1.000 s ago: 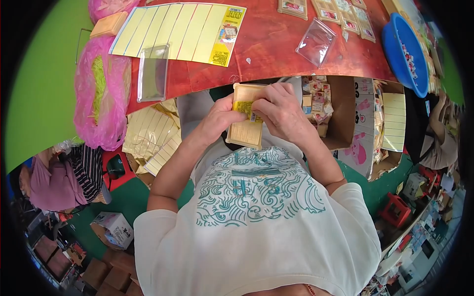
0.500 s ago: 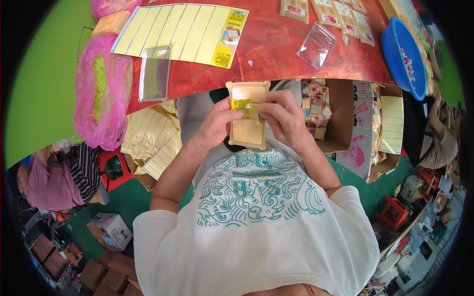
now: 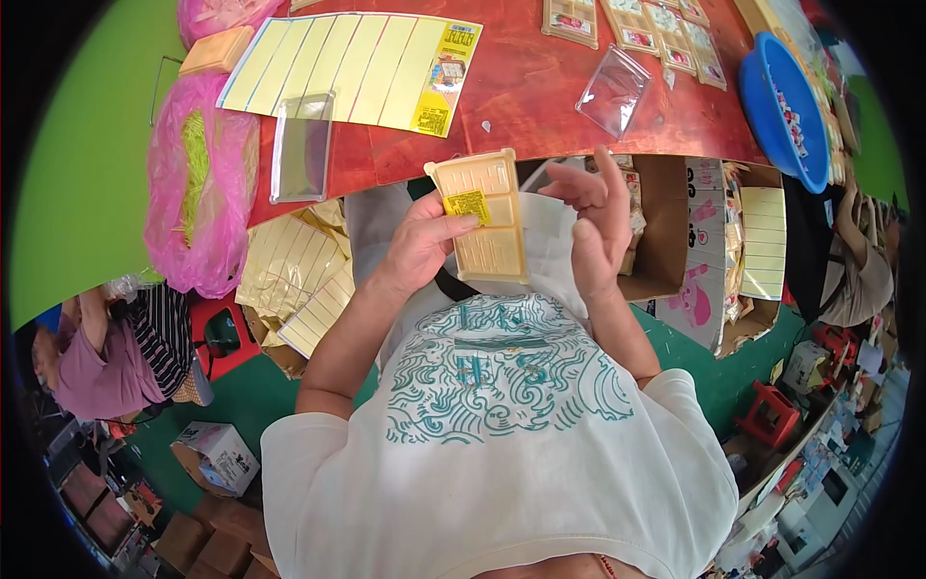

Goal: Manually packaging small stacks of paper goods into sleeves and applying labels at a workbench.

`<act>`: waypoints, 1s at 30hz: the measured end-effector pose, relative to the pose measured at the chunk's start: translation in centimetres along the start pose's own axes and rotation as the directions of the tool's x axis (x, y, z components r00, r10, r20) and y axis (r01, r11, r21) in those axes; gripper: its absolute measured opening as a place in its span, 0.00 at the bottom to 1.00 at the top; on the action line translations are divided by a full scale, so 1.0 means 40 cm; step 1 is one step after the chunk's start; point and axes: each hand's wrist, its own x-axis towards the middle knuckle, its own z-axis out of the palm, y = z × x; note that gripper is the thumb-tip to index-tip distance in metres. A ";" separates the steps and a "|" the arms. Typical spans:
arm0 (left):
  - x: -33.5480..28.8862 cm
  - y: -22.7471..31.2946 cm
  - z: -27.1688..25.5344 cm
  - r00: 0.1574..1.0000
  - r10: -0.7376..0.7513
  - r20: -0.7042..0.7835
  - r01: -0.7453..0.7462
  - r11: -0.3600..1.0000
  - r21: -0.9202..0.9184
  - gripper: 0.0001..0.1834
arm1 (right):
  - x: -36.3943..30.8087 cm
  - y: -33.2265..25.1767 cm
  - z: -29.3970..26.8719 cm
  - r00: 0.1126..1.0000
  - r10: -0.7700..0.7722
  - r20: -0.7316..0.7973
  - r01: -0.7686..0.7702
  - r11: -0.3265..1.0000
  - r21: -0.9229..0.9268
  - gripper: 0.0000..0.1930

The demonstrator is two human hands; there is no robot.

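A cream plastic tray [image 3: 494, 253] with molded compartments is tilted in my left hand [image 3: 417, 241], whose thumb lies on its face. A yellow printed sticker [image 3: 468, 205] lies across the tray's left side by that thumb. My right hand [image 3: 600, 220] is off to the right of the tray, fingers spread, holding nothing I can see. On the red table beyond lie a sheet of yellow stickers [image 3: 338, 68] with a printed strip at its right end, a clear plastic cover [image 3: 302, 150] and another clear cover [image 3: 614, 94].
A pink plastic bag [image 3: 174, 236] hangs at the table's left edge. Filled trays [image 3: 637, 29] and a blue basin [image 3: 767, 106] of small pieces stand at right. Cardboard boxes [image 3: 666, 222] are below the table edge, with red stools [image 3: 767, 415] on the green floor.
My right hand has let go of the tray and moved right, its fingers opening. The tray has tilted in my left hand, and the sticker is now fully visible.
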 end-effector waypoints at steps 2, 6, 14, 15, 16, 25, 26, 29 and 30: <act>0.000 -0.002 -0.001 1.000 -0.005 -0.006 0.005 1.000 0.025 0.23 | 0.032 -0.019 -0.011 0.997 0.080 -0.001 -0.079 0.994 0.071 0.36; 0.005 0.001 0.002 0.996 -0.045 0.073 0.029 0.979 0.203 0.24 | 0.089 -0.025 -0.010 0.891 0.410 0.197 -0.407 0.912 -0.054 0.34; -0.007 -0.034 -0.009 0.979 -0.141 0.150 0.124 0.986 0.114 0.31 | 0.042 0.020 -0.005 0.826 0.539 0.164 -0.529 0.842 -0.106 0.17; -0.016 -0.047 -0.009 0.979 -0.151 0.136 0.142 0.987 0.075 0.30 | 0.033 0.028 -0.009 0.825 0.542 0.162 -0.531 0.840 -0.106 0.17; -0.021 -0.058 -0.009 0.979 -0.162 0.125 0.159 0.987 0.035 0.30 | 0.024 0.037 -0.014 0.827 0.540 0.155 -0.534 0.841 -0.087 0.17; -0.013 -0.099 0.000 0.996 -0.094 0.006 0.094 0.994 -0.060 0.27 | 0.035 0.000 0.006 0.976 0.203 0.075 -0.087 0.686 -0.722 0.20; -0.013 -0.102 -0.003 0.996 -0.093 0.007 0.093 0.994 -0.059 0.27 | 0.033 -0.013 0.012 0.988 -0.066 0.140 0.155 0.436 -0.886 0.20; -0.013 -0.110 -0.011 0.995 -0.102 -0.018 0.101 0.994 -0.052 0.27 | 0.020 -0.034 0.024 0.970 -0.099 0.222 0.242 0.482 -0.842 0.20; -0.012 -0.116 -0.010 0.996 -0.076 -0.052 0.074 0.996 -0.046 0.27 | 0.017 -0.031 0.030 0.970 -0.098 0.221 0.241 0.479 -0.844 0.20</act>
